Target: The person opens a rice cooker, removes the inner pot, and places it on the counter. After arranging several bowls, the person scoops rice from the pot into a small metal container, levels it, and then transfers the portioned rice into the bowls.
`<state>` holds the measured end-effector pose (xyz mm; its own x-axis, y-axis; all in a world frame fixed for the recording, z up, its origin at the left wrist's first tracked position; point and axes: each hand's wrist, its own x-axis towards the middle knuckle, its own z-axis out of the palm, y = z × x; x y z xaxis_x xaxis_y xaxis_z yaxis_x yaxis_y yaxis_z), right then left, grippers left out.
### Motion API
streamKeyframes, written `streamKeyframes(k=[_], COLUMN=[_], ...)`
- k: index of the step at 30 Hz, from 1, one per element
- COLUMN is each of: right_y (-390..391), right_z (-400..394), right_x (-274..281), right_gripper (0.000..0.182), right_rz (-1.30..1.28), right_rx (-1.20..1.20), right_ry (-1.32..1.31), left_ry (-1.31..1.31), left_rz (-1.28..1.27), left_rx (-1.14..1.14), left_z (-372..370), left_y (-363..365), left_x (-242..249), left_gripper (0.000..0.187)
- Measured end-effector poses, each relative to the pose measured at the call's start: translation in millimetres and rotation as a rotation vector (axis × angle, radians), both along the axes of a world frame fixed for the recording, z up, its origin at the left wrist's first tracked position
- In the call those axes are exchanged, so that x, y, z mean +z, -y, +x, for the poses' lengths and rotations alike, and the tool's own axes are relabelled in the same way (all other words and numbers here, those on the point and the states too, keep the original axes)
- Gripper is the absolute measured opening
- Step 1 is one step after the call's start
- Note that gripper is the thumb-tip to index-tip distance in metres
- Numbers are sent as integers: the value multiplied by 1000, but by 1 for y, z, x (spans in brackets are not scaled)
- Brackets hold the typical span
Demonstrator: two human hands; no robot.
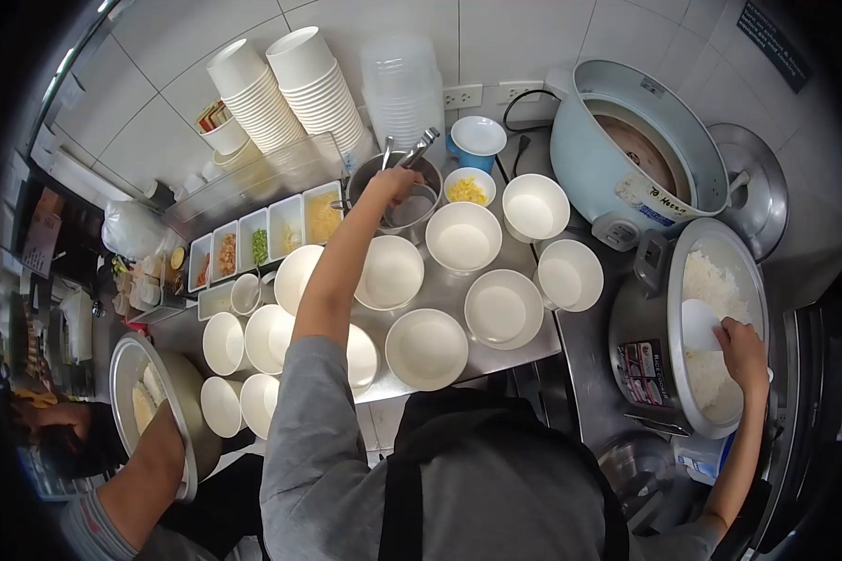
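At the right, my right hand (744, 353) is closed round a white rice paddle (701, 324), whose blade lies against the cooked rice (716, 280) in a large rice cooker (641, 323). My left arm stretches forward over the bowls. My left hand (400, 183) reaches into a round metal pot (426, 161) with its fingers curled; what they grip is hidden. Metal tongs (423, 145) rest at the pot's rim. Several white bowls stand on the steel counter, among them one bowl (427, 350) near the front edge. A small bowl of yellow pieces (466, 191) sits beside the pot.
Stacked white bowls (318, 89) and clear containers (400, 84) line the wall. White trays of toppings (257, 238) stand left of the pot. A pale blue cooker (580, 140) is at the back right. Another person's arm (145, 472) reaches into a large pot (192, 402) at left.
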<state>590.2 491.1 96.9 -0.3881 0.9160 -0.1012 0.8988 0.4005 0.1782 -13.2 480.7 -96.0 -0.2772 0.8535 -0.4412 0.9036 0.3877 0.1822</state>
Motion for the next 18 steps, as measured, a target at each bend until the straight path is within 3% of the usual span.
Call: streamKeyframes(k=[2,4,6,9,13,15,18], right_y=[1,2,7,14,17,12,-5], right_z=[0,3,8,16,28,34,64], right_x=[0,2,3,-2,-8,-8,-27], right_gripper=[22,23,23,23,24,25,26], right_rz=[46,71,65,68,57,46,24], right_rx=[-32,-49,-48,-94,-106,-78,-85], right_ry=[0,-4,-12,-22,-67,-100,-221], left_ry=[26,-73,-219,-198,-118,-75,-130], left_rz=[53,138,327,482,898,762,1061], left_rx=[-61,-180,-389,-502,-521,-270,-391], left_z=[-9,-16,-23,-20,-28,-14,-17], left_y=[0,-6,-4,19,32,43,51], left_x=[3,11,14,27,5,8,3], left_gripper=[25,19,18,21,24,22,15])
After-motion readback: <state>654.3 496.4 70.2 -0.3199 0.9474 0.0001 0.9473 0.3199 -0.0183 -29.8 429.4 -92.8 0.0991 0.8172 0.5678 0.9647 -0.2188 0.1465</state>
